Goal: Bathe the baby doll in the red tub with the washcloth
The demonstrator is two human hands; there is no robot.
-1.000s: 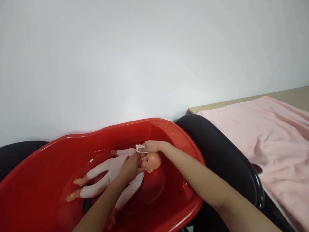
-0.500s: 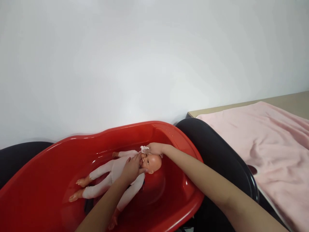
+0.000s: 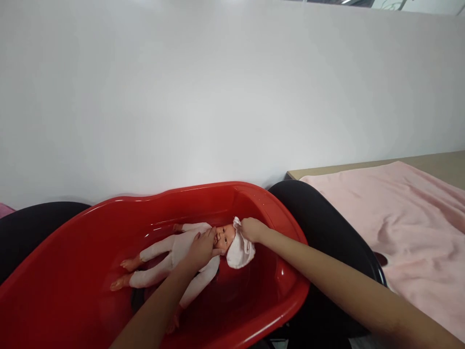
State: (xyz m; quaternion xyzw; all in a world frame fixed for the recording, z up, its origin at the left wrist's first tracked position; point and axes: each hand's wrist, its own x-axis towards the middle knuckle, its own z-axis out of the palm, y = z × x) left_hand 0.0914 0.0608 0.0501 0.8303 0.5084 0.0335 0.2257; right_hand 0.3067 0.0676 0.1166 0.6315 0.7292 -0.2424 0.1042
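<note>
A baby doll [image 3: 180,248] in white clothes lies on its back in a red baby bathtub [image 3: 119,203], its head toward the right. My left hand [image 3: 204,248] rests at the doll's upper chest, with fingers and thumb around its chin and jaw. At the top of the doll's head, my right hand [image 3: 252,230] is closed on a pale washcloth [image 3: 240,251]. The cloth drapes over the crown and hangs down toward the near side, while the eyes and mouth stay uncovered. Part of the cloth is hidden under my right fingers.
Black chairs stand at both ends of the tub, one on the left [image 3: 43,223] and one on the right [image 3: 323,232]. Further right, a pink blanket [image 3: 410,218] covers a wooden surface [image 3: 436,162]. Behind the tub rises a white wall [image 3: 203,106].
My right hand has moved rightward from beside the doll's face to the crown of its head. The washcloth, bunched before, is now spread over the crown. My left hand keeps its hold.
</note>
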